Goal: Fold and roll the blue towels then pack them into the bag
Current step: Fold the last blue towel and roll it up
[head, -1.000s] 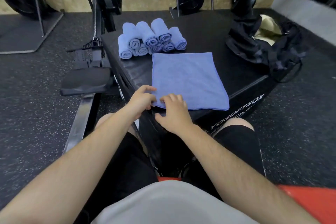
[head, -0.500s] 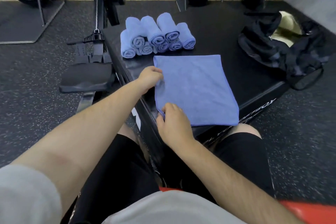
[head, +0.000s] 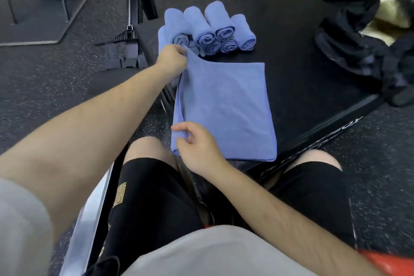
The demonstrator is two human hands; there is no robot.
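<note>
Flat blue towel (head: 226, 107) lies on the black box (head: 302, 87); left hand (head: 172, 60) pinches its far corner, right hand (head: 197, 145) its near corner; rolled towels (head: 208, 29) sit at the box's far side, open bag (head: 358, 51) at its right, contents unclear

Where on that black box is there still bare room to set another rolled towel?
The widest bare patch of the black box lies between the right edge of the flat towel and the bag. A thin strip shows between flat towel and rolled towels. The left side is crowded: left hand and right hand pinch the towel's corners there.
</note>
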